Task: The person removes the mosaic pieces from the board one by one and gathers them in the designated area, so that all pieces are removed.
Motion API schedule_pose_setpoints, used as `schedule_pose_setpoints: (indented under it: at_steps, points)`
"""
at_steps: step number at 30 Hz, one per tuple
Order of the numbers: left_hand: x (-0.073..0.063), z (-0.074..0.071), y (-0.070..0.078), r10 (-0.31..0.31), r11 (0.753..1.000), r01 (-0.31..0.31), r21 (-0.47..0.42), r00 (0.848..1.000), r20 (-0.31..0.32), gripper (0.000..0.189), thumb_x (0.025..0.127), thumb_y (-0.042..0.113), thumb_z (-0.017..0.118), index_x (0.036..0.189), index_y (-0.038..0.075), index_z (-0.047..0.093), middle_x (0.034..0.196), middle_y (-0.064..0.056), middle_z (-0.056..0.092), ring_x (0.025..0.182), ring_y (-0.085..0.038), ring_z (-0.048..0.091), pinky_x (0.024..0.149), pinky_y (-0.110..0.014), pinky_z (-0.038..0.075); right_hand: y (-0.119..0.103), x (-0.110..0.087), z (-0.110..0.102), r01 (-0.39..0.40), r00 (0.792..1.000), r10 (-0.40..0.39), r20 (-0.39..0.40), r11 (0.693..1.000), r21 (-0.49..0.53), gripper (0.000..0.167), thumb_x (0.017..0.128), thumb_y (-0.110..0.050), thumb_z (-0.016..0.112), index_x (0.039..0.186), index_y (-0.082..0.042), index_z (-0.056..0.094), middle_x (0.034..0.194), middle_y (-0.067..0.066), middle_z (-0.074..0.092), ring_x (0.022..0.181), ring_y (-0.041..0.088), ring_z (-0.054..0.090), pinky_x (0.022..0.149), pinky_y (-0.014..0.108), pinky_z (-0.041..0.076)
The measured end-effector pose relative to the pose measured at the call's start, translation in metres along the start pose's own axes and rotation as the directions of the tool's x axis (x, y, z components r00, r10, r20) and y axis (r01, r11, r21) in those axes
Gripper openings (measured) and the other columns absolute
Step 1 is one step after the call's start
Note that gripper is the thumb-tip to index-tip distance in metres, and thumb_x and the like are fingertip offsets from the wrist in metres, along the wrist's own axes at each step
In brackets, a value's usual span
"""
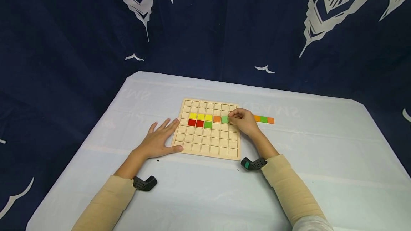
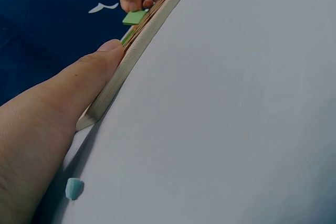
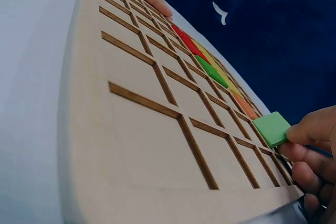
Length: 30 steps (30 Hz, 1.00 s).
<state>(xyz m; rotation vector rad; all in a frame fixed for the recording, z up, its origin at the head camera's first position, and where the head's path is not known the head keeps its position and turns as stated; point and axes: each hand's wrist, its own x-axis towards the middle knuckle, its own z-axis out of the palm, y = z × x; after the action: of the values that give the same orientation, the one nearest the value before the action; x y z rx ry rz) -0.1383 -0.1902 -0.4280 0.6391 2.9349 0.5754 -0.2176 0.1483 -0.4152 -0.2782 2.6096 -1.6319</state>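
Note:
A square wooden grid board (image 1: 205,142) lies on the table. Between thumb and fingertips my right hand (image 1: 244,121) pinches a light green square tile (image 3: 271,129), tilted over the board just past the orange tile (image 1: 217,119). My left hand (image 1: 158,140) rests spread at the board's left edge, its thumb on the near left corner and its fingertips on the rim. Three yellow tiles (image 1: 200,117) sit in one row of cells. In the row nearer me are two red tiles (image 1: 195,123) and a darker green tile (image 1: 208,124).
Right of the board, partly behind my right hand, a short line of orange and green tiles (image 1: 263,119) lies on the white-covered table (image 1: 321,145). Small dark specks dot the cloth near the board. A dark blue patterned curtain (image 1: 208,27) hangs behind.

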Motion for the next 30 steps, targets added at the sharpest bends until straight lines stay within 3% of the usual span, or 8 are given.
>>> schedule_pose_setpoints:
  at_steps: [9, 25, 30]
  points:
    - [0.001, 0.000, 0.000, 0.004, 1.000, -0.004, 0.006, 1.000, 0.001, 0.099, 0.083, 0.068, 0.057, 0.157, 0.015, 0.019, 0.161, 0.000, 0.018, 0.149, -0.025, 0.008, 0.113, -0.058, 0.000, 0.000, -0.002, -0.004, -0.066, 0.997, 0.068, -0.023, 0.996, 0.065, 0.016, 0.089, -0.009, 0.068, 0.099, 0.004, 0.068, 0.083, 0.005, 0.068, 0.073, 0.014, 0.060, 0.064, 0.021, 0.048]
    - [-0.001, -0.002, 0.001, 0.003, 1.000, -0.003, 0.006, 1.000, -0.004, 0.099, 0.083, 0.068, 0.057, 0.157, 0.014, 0.020, 0.161, -0.001, 0.019, 0.149, -0.026, 0.010, 0.113, -0.058, 0.000, 0.005, -0.012, -0.020, -0.060, 0.996, 0.065, -0.065, 0.996, 0.072, 0.017, 0.089, -0.008, 0.068, 0.100, 0.004, 0.068, 0.085, 0.005, 0.069, 0.076, 0.016, 0.062, 0.065, 0.022, 0.049]
    - [-0.001, -0.001, 0.000, 0.012, 1.000, -0.012, 0.001, 1.000, -0.012, 0.098, 0.083, 0.068, 0.057, 0.157, 0.014, 0.020, 0.161, -0.001, 0.019, 0.148, -0.026, 0.010, 0.113, -0.059, 0.001, 0.006, -0.016, -0.025, -0.071, 0.994, 0.074, -0.079, 0.996, 0.045, 0.018, 0.089, -0.009, 0.069, 0.100, 0.005, 0.068, 0.084, 0.002, 0.069, 0.075, 0.011, 0.060, 0.065, 0.020, 0.048]
